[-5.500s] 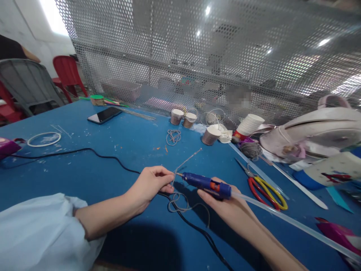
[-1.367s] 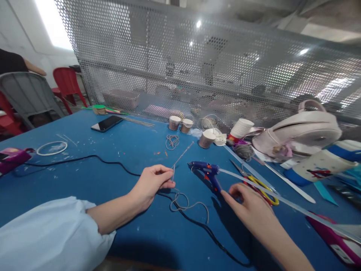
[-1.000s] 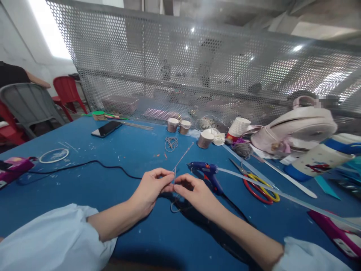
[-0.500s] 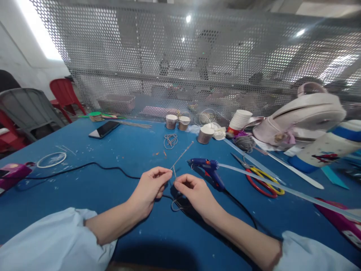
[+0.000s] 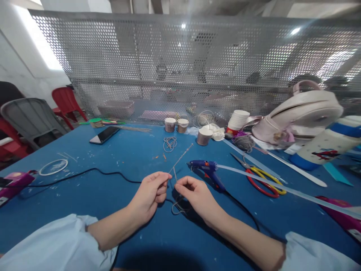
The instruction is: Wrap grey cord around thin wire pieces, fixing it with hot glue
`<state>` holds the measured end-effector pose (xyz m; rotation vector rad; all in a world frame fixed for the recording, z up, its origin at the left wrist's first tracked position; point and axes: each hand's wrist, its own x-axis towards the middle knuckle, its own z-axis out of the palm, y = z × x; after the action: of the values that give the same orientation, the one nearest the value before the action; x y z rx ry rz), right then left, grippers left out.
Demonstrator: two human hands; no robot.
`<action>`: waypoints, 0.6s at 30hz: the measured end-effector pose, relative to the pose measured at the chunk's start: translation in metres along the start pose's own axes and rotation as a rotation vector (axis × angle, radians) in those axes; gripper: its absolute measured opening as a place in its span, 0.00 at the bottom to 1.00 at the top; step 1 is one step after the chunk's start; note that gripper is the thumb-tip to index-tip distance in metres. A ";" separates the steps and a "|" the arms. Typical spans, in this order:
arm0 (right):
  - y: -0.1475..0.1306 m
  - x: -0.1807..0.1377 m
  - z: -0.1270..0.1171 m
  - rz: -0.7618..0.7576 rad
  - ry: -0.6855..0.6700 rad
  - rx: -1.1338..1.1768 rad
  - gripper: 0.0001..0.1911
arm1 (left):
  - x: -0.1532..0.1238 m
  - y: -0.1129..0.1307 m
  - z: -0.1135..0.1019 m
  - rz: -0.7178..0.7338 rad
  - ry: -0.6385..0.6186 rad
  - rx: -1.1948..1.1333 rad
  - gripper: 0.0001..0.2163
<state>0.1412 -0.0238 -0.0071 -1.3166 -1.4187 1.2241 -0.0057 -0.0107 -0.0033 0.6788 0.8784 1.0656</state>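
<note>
Pale blue sleeves [image 5: 60,242] worn, loosely cut, creased, puffed, ended at mid-forearm. Both forearms [image 5: 113,230] and hands [image 5: 148,197] seen bare.

L hand [image 5: 149,195]: thumb + index tips pinched, other fingers curled in twd palm. R hand [image 5: 197,195]: thumb-index pinch too, rest bent under, back of hand up. Hands nr each other, small gap btwn tips, approx. level. L forearm [image 5: 113,229] slants in fr. lower L, R forearm [image 5: 248,236] fr. lower R; both bare.
</note>
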 end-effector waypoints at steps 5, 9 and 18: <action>0.001 -0.001 -0.001 -0.010 -0.011 -0.006 0.08 | 0.001 -0.001 -0.002 0.019 -0.016 -0.015 0.09; 0.002 -0.002 -0.001 -0.005 -0.007 -0.008 0.07 | 0.000 -0.001 -0.001 0.026 -0.021 -0.012 0.10; 0.004 0.001 -0.001 -0.023 -0.004 -0.010 0.07 | 0.002 -0.002 -0.001 0.027 -0.004 0.022 0.11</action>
<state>0.1426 -0.0231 -0.0109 -1.3019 -1.4404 1.2070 -0.0054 -0.0096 -0.0061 0.7129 0.8809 1.0791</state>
